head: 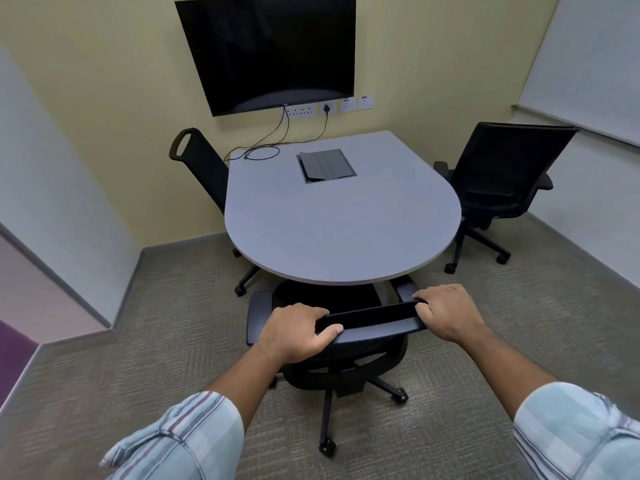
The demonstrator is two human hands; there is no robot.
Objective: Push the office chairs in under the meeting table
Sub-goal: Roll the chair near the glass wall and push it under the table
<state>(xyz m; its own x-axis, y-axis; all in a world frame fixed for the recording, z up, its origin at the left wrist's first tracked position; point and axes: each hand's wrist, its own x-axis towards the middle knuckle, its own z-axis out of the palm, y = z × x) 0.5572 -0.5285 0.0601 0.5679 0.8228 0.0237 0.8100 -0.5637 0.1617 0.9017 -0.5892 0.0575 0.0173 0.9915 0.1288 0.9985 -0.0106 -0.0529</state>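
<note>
A grey meeting table (343, 230) with a rounded near end stands against the far wall. Directly below me is a black office chair (374, 318); its seat front sits under the table's near edge. My left hand (298, 332) grips the left end of its backrest top, and my right hand (446, 311) grips the right end. A second black chair (204, 164) is tucked against the table's left side. A third black chair (502, 174) stands at the right, turned away and apart from the table edge.
A dark wall screen (273, 50) hangs above the table, with cables (263, 150) trailing onto the tabletop. A black cable box lid (325, 166) is set into the table. A whiteboard (588, 64) covers the right wall. Carpet floor lies all around.
</note>
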